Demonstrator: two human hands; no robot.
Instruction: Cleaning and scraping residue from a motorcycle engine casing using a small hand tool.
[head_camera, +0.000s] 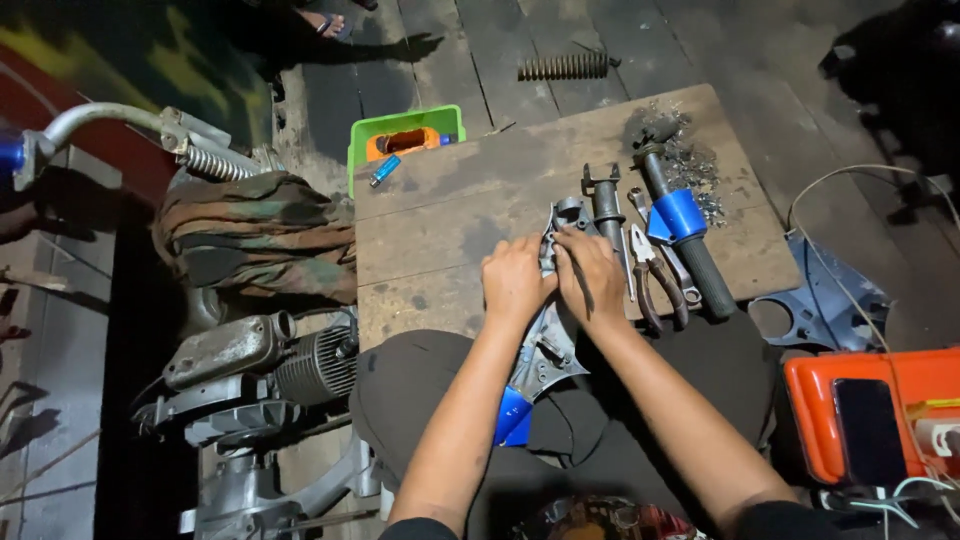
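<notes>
Currently | both hands — left hand (515, 280), right hand (590, 275) — are gripping the grey metal housing (548, 345) over the wooden board (450, 225) | pliers (655, 280) are lying just right, untouched | fitting looks unfinished.

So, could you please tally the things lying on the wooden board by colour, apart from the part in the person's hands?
Blue: 2, the lighter and the clamp on the black handle
Grey metal: 2, the forked rod and the pile of shavings
Dark-handled: 1, the pliers
Total: 5
</notes>
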